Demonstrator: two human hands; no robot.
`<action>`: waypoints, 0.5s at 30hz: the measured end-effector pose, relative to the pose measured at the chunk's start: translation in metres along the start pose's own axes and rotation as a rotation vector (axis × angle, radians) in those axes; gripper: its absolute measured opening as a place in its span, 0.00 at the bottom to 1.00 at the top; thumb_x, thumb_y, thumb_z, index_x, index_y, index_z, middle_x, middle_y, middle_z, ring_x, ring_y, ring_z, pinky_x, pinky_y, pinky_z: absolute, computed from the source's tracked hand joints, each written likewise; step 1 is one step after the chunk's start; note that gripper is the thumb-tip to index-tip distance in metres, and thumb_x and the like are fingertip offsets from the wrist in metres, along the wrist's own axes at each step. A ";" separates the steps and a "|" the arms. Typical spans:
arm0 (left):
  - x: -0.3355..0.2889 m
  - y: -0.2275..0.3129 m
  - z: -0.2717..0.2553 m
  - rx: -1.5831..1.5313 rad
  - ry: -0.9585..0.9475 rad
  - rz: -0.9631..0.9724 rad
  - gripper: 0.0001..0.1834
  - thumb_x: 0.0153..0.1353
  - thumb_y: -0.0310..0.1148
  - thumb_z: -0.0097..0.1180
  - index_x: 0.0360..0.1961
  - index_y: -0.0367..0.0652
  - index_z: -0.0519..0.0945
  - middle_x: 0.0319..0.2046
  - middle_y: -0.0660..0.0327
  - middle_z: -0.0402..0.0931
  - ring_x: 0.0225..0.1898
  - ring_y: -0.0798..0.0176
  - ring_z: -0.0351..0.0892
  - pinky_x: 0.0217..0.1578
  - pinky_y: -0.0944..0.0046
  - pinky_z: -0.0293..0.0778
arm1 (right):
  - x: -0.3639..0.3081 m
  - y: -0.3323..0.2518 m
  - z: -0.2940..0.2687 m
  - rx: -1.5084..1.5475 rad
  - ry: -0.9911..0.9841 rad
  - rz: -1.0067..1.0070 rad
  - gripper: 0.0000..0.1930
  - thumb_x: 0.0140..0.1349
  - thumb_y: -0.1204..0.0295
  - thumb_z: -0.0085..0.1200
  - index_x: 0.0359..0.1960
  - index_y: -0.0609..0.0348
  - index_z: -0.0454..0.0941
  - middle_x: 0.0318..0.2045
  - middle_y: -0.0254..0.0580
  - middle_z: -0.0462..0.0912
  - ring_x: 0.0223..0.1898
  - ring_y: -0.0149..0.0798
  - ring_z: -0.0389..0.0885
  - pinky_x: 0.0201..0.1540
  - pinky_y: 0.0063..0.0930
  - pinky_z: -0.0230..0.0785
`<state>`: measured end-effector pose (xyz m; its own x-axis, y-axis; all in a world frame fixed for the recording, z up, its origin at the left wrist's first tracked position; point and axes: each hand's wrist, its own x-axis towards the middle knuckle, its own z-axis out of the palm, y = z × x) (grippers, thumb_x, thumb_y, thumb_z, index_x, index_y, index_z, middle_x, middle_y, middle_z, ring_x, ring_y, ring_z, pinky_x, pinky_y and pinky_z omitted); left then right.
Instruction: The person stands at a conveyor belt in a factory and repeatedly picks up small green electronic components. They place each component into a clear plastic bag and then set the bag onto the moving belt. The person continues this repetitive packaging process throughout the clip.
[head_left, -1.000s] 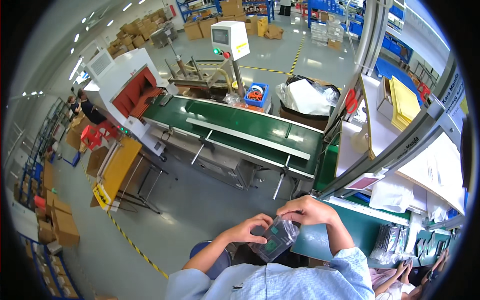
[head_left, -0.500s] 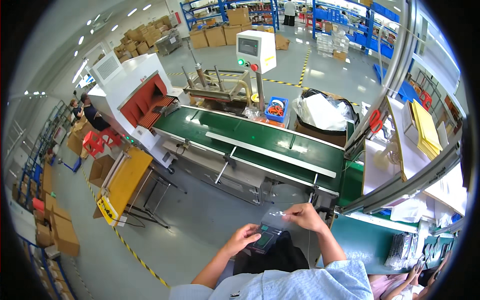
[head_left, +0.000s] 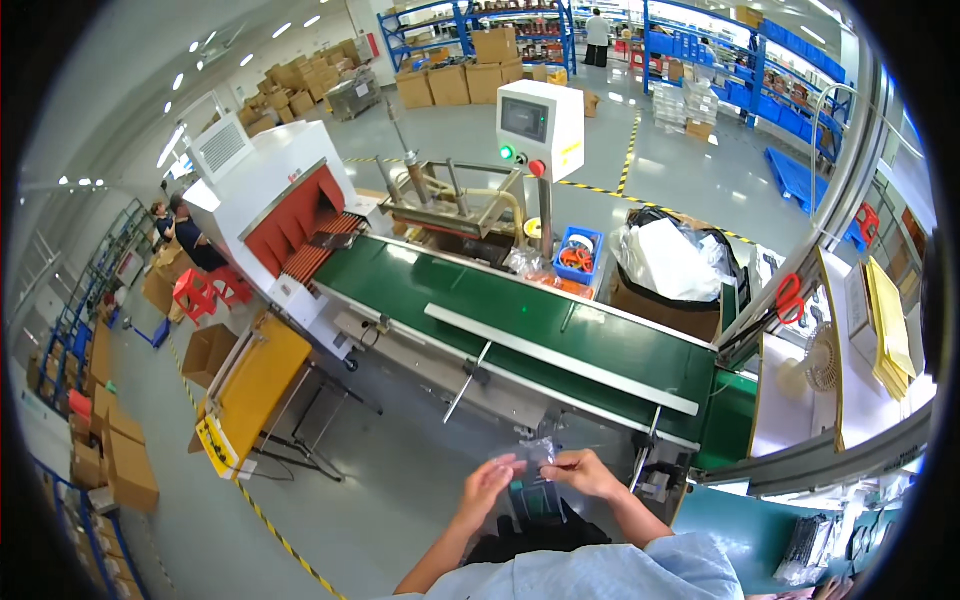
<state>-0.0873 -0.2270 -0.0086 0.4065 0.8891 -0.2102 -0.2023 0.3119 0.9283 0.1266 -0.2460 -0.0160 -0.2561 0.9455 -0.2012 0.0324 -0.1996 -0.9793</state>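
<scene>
A clear plastic bag [head_left: 537, 450] stands up over a flat dark box [head_left: 538, 503] with a greenish panel, which sits low at my lap. Whether the box is wholly inside the bag I cannot tell. At the bag's right edge, my right hand [head_left: 584, 474] is closed, thumb and forefinger pinching the film. My left hand [head_left: 486, 487] is at the left edge, its slightly blurred fingertips drawn together on the film. Both forearms reach forward from the lower edge.
Ahead runs a green conveyor belt [head_left: 590, 340] with a metal guide rail [head_left: 560, 358], leading left into a white machine with a red curtain [head_left: 300, 215]. A control box [head_left: 540, 125] stands behind. To the left is a yellow table [head_left: 255, 385]; at right, a green bench [head_left: 735, 522] holds bagged items [head_left: 808, 548].
My left hand has left the side of the box and risen to the bag's film. My right hand has come lower and closer to it. The whole view has shifted slightly.
</scene>
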 end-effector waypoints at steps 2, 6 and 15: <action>0.038 0.006 -0.006 0.088 0.062 0.043 0.16 0.58 0.29 0.49 0.46 0.30 0.71 0.41 0.52 0.75 0.42 0.65 0.74 0.46 0.66 0.68 | 0.019 0.000 -0.011 -0.031 0.018 0.058 0.10 0.55 0.70 0.56 0.36 0.64 0.79 0.29 0.37 0.80 0.32 0.26 0.73 0.37 0.21 0.67; 0.110 0.028 -0.006 -0.144 0.208 0.034 0.13 0.58 0.31 0.49 0.39 0.31 0.75 0.36 0.52 0.77 0.38 0.63 0.77 0.41 0.65 0.72 | 0.069 -0.001 -0.053 0.001 0.172 -0.057 0.09 0.54 0.69 0.54 0.29 0.64 0.78 0.23 0.34 0.78 0.26 0.24 0.71 0.30 0.21 0.64; 0.170 0.044 -0.069 -0.255 0.457 0.051 0.09 0.60 0.32 0.45 0.34 0.37 0.71 0.31 0.54 0.75 0.35 0.61 0.75 0.40 0.60 0.72 | 0.294 0.044 -0.197 -0.022 0.966 0.068 0.13 0.52 0.64 0.52 0.22 0.65 0.79 0.13 0.35 0.75 0.18 0.26 0.71 0.22 0.21 0.63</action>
<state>-0.0881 -0.0390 -0.0250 -0.0284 0.9427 -0.3323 -0.4449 0.2858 0.8488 0.2429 0.0737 -0.1220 0.6513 0.7377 -0.1778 0.0388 -0.2664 -0.9631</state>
